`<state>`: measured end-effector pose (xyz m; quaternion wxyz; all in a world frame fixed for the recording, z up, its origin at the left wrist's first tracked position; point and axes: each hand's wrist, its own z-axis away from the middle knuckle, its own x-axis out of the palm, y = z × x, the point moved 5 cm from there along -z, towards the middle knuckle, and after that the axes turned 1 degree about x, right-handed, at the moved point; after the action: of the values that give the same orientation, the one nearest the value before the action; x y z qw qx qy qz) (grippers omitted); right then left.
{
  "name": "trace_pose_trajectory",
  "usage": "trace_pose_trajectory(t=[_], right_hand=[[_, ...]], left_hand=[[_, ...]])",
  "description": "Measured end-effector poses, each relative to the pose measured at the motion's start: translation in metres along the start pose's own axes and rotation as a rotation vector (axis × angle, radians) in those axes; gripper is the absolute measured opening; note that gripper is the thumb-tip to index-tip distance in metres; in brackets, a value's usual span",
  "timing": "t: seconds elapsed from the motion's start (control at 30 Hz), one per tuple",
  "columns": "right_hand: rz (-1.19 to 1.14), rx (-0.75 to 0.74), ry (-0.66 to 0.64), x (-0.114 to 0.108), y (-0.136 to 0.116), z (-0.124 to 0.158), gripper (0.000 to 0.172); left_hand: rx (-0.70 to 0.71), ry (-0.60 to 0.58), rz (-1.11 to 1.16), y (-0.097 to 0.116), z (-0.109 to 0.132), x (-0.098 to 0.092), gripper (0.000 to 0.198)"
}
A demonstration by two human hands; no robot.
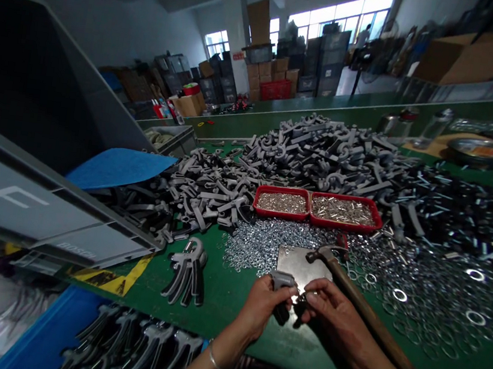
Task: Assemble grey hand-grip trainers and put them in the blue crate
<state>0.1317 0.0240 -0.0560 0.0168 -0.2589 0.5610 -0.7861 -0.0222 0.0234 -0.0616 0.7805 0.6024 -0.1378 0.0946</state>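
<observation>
My left hand [260,304] is closed around a grey and black plastic handle [283,281], over the near edge of a metal plate [302,264]. Close to its fingertips, my right hand [328,307] pinches a small dark part [300,302], whose kind is too small to make out. A claw hammer [362,305] lies to the right, its head on the plate and its wooden shaft passing beside my right forearm. Left of my hands, several assembled grey and black spring hand grips [188,272] lie together on the green table [222,302].
Two red trays [255,204] hold small metal pins. Around them spread loose washers and rings [421,304], dark parts [466,207] and a heap of grey handles [323,152]. A grey crate [36,193] stands left; a blue bin [45,333] with handles sits below the table edge.
</observation>
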Motion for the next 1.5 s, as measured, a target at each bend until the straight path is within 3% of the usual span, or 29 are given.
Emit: trace_pose_trajectory(t=[0.2, 0.4, 0.57, 0.73, 0.83, 0.9, 1.07, 1.27, 1.37, 1.5], right_hand=[[-0.097, 0.043, -0.03, 0.006, -0.002, -0.004, 0.026], [-0.256, 0.097, -0.037, 0.0, 0.001, -0.006, 0.019], [-0.299, 0.152, -0.029, -0.008, 0.003, -0.012, 0.024], [0.031, 0.061, 0.104, -0.031, -0.018, -0.012, 0.036], [0.319, -0.042, 0.149, -0.045, -0.041, -0.011, 0.04], [0.408, -0.079, 0.17, -0.05, -0.051, -0.011, 0.038], [0.276, -0.042, 0.223, -0.047, -0.05, -0.013, 0.042], [0.2, -0.146, 0.338, -0.026, -0.037, -0.013, 0.037], [0.351, -0.226, 0.362, -0.024, -0.039, -0.013, 0.031], [0.39, -0.194, 0.163, -0.014, -0.042, -0.014, 0.03]], left_hand=[[-0.019, 0.01, 0.075, -0.006, 0.004, 0.006, 0.033], [-0.041, 0.039, 0.191, -0.011, 0.001, 0.009, 0.032], [-0.038, 0.005, 0.198, -0.016, -0.005, 0.012, 0.031], [-0.016, -0.037, -0.113, 0.0, -0.009, 0.007, 0.038], [0.026, -0.133, -0.126, 0.014, -0.015, 0.007, 0.056], [0.028, -0.138, -0.147, 0.016, -0.021, 0.007, 0.051], [0.071, -0.065, -0.253, 0.012, -0.036, 0.017, 0.034], [0.092, -0.006, -0.14, 0.001, -0.038, 0.031, 0.036], [-0.025, -0.142, -0.068, -0.006, -0.03, 0.035, 0.034], [-0.227, -0.543, -0.087, -0.006, -0.006, 0.044, 0.043]])
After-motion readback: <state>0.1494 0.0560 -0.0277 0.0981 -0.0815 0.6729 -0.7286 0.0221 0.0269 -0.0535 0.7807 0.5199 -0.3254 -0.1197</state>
